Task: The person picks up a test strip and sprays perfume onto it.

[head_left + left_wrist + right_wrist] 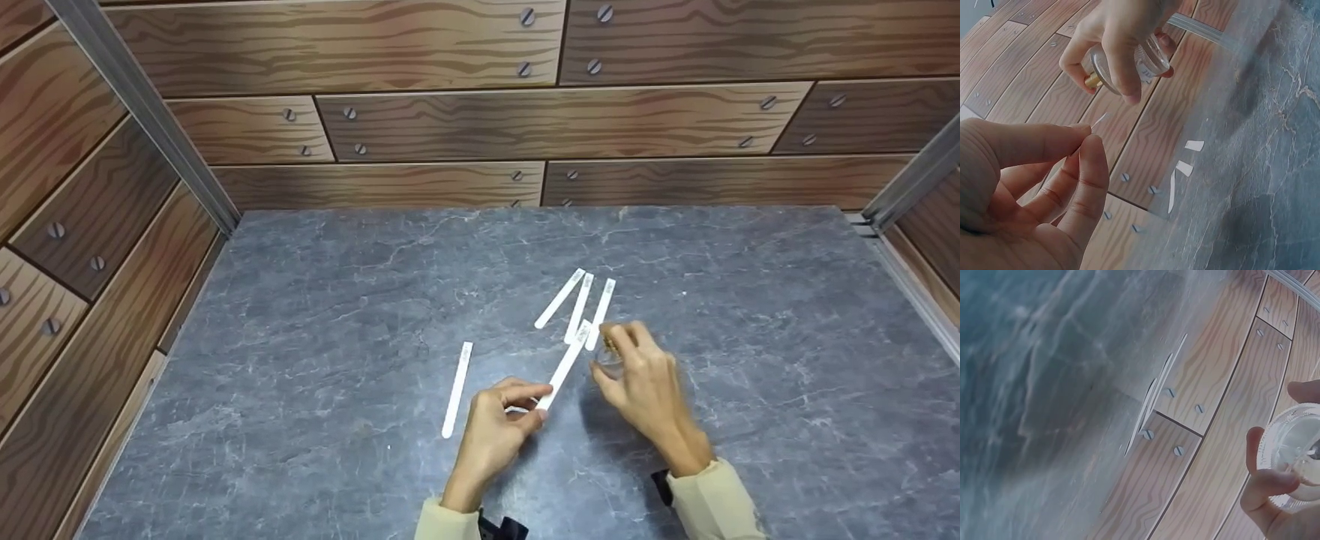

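Grey marbled tabletop (pixel 315 300) filling the lower frame of the head view, boxed in by wood-grain panel walls (pixel 450 124) with printed screw heads along the top and both sides. Lower centre: left hand (pixel 496 433), thumb and forefinger pinched round the near end of a white paper strip (pixel 564 366); long axis running diagonally, near end at lower left in the fingers, far end pointing to the upper right, lifted off the stone. Grey print at that far tip, too small to read. Just right of it, right hand (pixel 643 386), fingers curled round a small clear glass bottle (pixel 1145 56), blurred in the head view; in the left wrist view, a gold-coloured collar at its neck, held just above the strip's tip; no label legible. Above the hands, three more loose strips (pixel 579 306) lying fanned on the stone, all slanting the same lower-left-to-upper-right way, printed ends uppermost, text unreadable. Left of the hands, a single strip (pixel 457 388) lying flat and apart, nearly upright in the frame, leaning slightly right. Beige sleeve cuffs (pixel 712 499) at the bottom edge.
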Tool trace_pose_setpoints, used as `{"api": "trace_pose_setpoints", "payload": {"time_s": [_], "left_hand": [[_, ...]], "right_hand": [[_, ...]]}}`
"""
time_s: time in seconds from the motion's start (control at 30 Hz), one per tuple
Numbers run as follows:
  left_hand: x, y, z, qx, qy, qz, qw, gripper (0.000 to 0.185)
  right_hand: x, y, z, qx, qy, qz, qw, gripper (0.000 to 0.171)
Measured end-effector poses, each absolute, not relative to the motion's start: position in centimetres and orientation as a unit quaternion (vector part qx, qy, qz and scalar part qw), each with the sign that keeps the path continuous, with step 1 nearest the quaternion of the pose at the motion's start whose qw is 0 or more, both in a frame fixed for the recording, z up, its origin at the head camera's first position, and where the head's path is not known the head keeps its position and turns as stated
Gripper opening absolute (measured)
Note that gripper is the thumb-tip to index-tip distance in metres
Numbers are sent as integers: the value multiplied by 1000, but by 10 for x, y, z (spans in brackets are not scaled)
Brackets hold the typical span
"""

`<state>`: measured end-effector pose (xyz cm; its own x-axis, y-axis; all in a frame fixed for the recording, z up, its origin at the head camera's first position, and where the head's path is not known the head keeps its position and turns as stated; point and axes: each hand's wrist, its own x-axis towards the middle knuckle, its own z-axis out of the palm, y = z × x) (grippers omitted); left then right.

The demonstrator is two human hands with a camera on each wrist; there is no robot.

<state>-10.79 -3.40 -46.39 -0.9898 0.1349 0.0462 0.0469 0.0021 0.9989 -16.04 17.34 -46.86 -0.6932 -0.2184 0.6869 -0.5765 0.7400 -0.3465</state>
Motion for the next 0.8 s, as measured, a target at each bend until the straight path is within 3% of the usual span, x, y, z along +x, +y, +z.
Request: {"api": "trace_pose_setpoints", "payload": {"time_s": [0.8], "left_hand": [[-109,-35,-465,65,723,687,29,29]], "right_hand": [[-160,169,-468,206,-878,290,321,46]]}}
